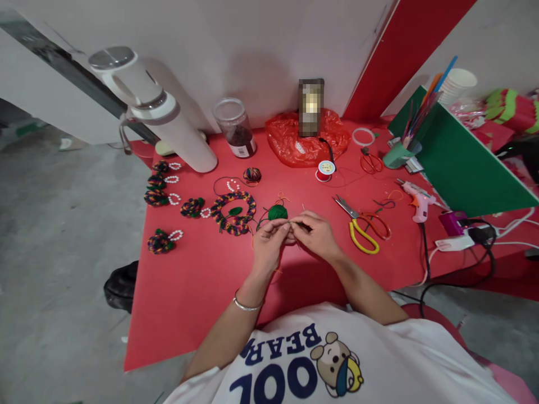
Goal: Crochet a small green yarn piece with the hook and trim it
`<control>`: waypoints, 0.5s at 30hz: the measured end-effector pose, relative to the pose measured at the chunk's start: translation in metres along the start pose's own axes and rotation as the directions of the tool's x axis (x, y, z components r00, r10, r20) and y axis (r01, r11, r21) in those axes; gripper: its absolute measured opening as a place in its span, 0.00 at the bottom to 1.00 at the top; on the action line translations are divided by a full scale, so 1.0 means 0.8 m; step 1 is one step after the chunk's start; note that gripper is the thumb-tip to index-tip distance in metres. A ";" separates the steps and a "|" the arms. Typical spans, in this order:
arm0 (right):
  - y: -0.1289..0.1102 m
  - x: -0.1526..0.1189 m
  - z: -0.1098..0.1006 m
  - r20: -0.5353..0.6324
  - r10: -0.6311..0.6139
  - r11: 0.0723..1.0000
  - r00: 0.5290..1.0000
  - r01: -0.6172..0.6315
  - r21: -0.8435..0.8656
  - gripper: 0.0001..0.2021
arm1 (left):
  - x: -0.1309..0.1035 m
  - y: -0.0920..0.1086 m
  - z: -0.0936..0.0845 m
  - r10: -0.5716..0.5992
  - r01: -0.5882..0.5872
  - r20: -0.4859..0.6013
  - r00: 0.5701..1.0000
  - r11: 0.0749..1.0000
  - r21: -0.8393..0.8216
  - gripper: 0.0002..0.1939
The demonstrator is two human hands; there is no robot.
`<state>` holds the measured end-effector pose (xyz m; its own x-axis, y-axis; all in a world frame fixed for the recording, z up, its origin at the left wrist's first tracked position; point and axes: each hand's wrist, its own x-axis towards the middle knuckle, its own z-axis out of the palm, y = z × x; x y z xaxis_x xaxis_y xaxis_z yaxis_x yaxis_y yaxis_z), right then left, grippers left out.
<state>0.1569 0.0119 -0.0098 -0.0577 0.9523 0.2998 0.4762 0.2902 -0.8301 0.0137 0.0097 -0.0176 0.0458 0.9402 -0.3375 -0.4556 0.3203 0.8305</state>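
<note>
My left hand [272, 235] and my right hand [314, 233] meet above the front middle of the red table, fingertips pinched together. Between them is a small piece of green yarn [290, 223], mostly hidden by the fingers. A thin pale tip sticks up by my right hand; I cannot make out what it is. Just behind the fingers sits a green yarn ball [278, 212]. To the left lies a multicoloured crocheted ring [214, 216] with a green leaf-shaped piece [235, 211] inside it. Loose orange threads hang near my left wrist.
Scissors [357, 224] lie right of my hands, near a pink glue gun [416, 199] and power strip [458, 241]. Yarn bundles with bead loops [160, 241] line the left edge. Behind stand a tall white tumbler [185, 134], jar [236, 132] and red thread spool [324, 171].
</note>
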 end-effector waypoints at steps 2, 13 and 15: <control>0.000 -0.001 0.002 0.003 0.022 1.000 1.000 -0.022 0.004 0.08 | 0.001 0.000 0.000 0.036 -0.036 -0.007 0.999 0.998 0.049 0.19; -0.006 -0.007 0.012 0.256 0.382 0.882 0.888 -0.433 0.185 0.09 | 0.003 0.000 0.001 0.142 -0.133 -0.027 0.990 0.968 0.212 0.15; -0.006 -0.006 0.012 0.244 0.370 0.889 0.896 -0.418 0.187 0.08 | 0.004 -0.001 0.000 0.153 -0.147 -0.011 0.988 0.961 0.235 0.13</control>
<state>0.1469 0.0070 -0.0118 -0.0898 0.9841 -0.1535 0.2835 -0.1225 -0.9511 0.0147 0.0120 -0.0194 -0.0345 0.9769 -0.2109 -0.2356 0.1971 0.9516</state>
